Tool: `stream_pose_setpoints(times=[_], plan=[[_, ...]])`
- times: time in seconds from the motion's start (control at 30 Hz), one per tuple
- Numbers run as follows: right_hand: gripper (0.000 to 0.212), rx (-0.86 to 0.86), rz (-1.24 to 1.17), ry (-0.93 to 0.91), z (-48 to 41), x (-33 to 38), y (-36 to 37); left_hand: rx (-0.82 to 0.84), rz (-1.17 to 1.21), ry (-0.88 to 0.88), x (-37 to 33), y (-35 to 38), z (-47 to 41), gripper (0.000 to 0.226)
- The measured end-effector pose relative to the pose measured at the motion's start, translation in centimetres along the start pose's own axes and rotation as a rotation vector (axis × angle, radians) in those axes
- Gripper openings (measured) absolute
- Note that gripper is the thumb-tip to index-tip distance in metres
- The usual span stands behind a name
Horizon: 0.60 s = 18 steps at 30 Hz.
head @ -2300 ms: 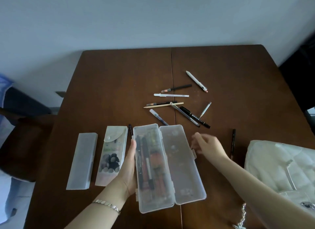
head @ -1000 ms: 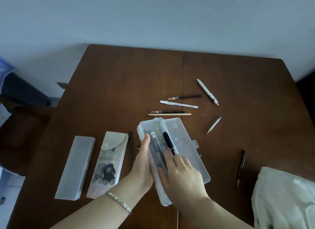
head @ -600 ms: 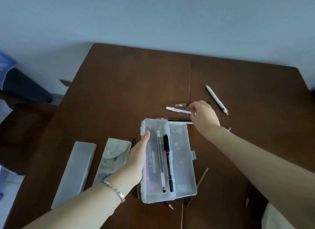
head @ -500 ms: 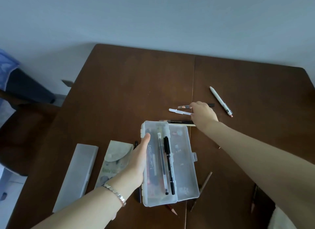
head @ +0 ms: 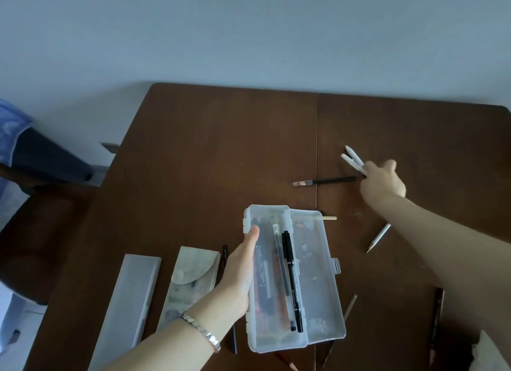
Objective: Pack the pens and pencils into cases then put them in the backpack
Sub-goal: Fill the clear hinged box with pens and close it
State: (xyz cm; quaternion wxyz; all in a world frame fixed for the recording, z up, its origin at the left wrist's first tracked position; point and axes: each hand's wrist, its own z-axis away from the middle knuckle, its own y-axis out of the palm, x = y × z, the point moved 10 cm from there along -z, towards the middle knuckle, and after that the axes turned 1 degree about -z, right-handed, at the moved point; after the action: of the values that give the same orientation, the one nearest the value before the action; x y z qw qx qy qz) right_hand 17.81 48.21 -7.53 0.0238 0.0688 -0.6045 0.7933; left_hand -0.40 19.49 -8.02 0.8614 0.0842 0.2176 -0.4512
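A clear plastic pencil case [head: 315, 282] lies open in the middle of the brown table [head: 221, 155], with a black marker [head: 292, 282] and several pens in its left half. My left hand [head: 239, 276] grips that case along its left edge. Far right, my right hand [head: 383, 181] is closed on two white pens [head: 352, 159] whose tips stick out up-left. A black pencil [head: 326, 180] lies just left of that hand. A silver pencil [head: 378, 238] lies under my right forearm.
A frosted case [head: 130, 301] and a patterned pouch [head: 190, 282] lie closed at the left. Loose pencils [head: 349, 307] lie by the open case's lower right, a dark pen [head: 437, 326] further right. The white backpack's corner [head: 492, 357] shows bottom right. A dark chair [head: 41, 227] stands left of the table.
My right hand dropped pens into the open case, reached out to the loose pens, picked up white pens and moved right with them. My left hand kept hold of the case.
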Motion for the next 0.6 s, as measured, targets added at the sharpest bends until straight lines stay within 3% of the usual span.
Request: stream_pose_setpoints(times=[0.1,0.27,0.37,0.43,0.5,0.6], plan=[[0.031,0.084,0.021,0.063,0.2,-2.4,1.6,0.055,-0.019,0.023,-0.8,1.2,-0.3,0.064],[0.022,0.134,-0.090,-0.070,2.4,-1.7,2.0,0.091,-0.045,0.065,-1.1,2.5,0.1,0.055],[0.017,0.068,-0.360,-0.091,5.2,-1.2,-0.9,0.077,-0.046,0.076,-0.6,2.3,0.7,0.053],[0.023,0.102,-0.675,-0.025,8.1,-1.2,-2.7,0.076,-0.050,0.091,-0.3,2.1,1.2,0.062],[0.029,0.181,-0.923,0.028,11.6,-0.9,-4.3,0.079,-0.072,0.087,0.5,1.9,1.8,0.069],[0.030,0.413,-1.084,0.036,17.4,0.1,-5.4,0.078,-0.065,0.078,2.2,1.7,3.4,0.072]])
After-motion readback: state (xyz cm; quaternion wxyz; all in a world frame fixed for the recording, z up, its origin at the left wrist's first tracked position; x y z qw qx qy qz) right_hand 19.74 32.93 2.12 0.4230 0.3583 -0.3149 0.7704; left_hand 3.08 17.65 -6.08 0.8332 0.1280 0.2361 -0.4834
